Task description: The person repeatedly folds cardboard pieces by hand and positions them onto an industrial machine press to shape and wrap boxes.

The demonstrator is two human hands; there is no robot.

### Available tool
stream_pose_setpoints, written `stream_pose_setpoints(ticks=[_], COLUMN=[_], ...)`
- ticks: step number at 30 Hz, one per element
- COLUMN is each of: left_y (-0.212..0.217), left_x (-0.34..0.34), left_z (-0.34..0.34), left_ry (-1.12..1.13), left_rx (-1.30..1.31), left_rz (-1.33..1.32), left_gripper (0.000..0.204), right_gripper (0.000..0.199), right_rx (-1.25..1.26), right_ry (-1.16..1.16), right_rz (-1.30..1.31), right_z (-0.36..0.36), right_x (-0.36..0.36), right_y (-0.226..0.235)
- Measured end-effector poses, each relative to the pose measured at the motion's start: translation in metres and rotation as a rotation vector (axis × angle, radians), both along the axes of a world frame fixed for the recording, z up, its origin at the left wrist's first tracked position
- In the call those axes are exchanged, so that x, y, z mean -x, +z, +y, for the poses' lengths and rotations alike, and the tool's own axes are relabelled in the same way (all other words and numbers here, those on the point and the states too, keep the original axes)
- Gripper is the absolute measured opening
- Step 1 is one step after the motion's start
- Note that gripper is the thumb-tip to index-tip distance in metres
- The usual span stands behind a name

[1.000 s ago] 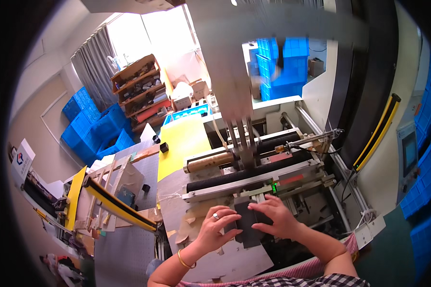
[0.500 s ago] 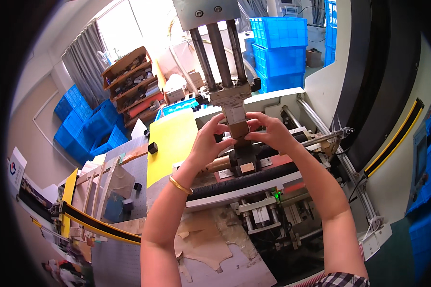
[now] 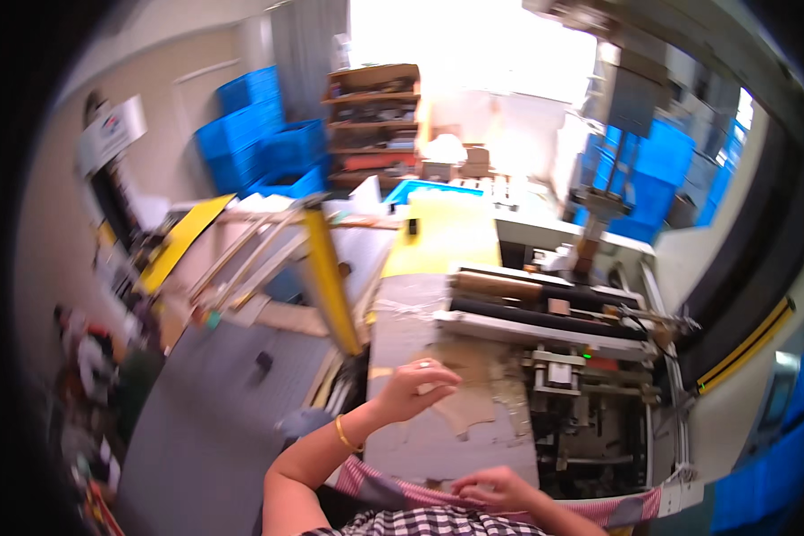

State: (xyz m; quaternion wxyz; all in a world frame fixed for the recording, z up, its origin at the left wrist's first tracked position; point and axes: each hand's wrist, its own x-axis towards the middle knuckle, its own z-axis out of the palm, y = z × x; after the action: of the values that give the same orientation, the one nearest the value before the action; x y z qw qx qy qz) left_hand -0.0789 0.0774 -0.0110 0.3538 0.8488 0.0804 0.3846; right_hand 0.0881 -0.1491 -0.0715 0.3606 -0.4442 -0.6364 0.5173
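Observation:
My left hand (image 3: 413, 393), with a gold bangle (image 3: 345, 433) at the wrist, hovers over a worn grey board (image 3: 415, 447) with torn brown paper (image 3: 467, 406). Its fingers are loosely bent, thumb apart, and I see nothing in them. Lower down, close to my checked clothing (image 3: 438, 521), my right hand (image 3: 500, 489) is loosely open and appears to hold nothing. At the right stands a machine with a black roller (image 3: 527, 322) and an upright press head (image 3: 634, 94) ending in a brown block (image 3: 586, 253); both hands are away from it. Motion blurs the picture.
A yellow sheet (image 3: 447, 234) lies beyond the board with a small black block (image 3: 413, 226) on it. A yellow-and-black bar (image 3: 330, 277) rises left of the board. Blue crates (image 3: 241, 134) and a wooden shelf (image 3: 372, 125) stand at the back.
Both hands have left the block under the press head and drawn back toward my body. The view has swung left, so the machine now sits farther right.

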Motion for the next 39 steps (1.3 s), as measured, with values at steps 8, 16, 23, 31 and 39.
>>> stream_pose_setpoints(ticks=[8,16,23,31,39], left_y=[-0.219,-0.319,-0.333,-0.132,0.023], left_x=[0.476,0.724,0.745,0.527,0.233], left_z=[-0.067,-0.333,-0.343,-0.124,-0.092], left_ry=[1.629,2.424,2.228,1.037,0.116], left_rx=[0.422,0.845,0.888,0.860,-0.112], left_rz=[0.108,0.847,0.832,0.153,0.488], left_gripper=[0.023,0.029,0.017,0.017,0.021], right_gripper=[0.027,0.035,0.034,0.031,0.030], right_rx=[0.248,-0.029,-0.152,-0.309,-0.548], right_ry=[0.273,0.668,0.838,0.651,-0.204], right_rz=[-0.015,-0.270,-0.323,-0.342,-0.319], right_z=[0.019,0.074,0.085,0.071,0.042], right_x=[0.169,0.304,0.350,0.295,0.127], right_y=[0.008,0.021,0.015,0.043,0.089])
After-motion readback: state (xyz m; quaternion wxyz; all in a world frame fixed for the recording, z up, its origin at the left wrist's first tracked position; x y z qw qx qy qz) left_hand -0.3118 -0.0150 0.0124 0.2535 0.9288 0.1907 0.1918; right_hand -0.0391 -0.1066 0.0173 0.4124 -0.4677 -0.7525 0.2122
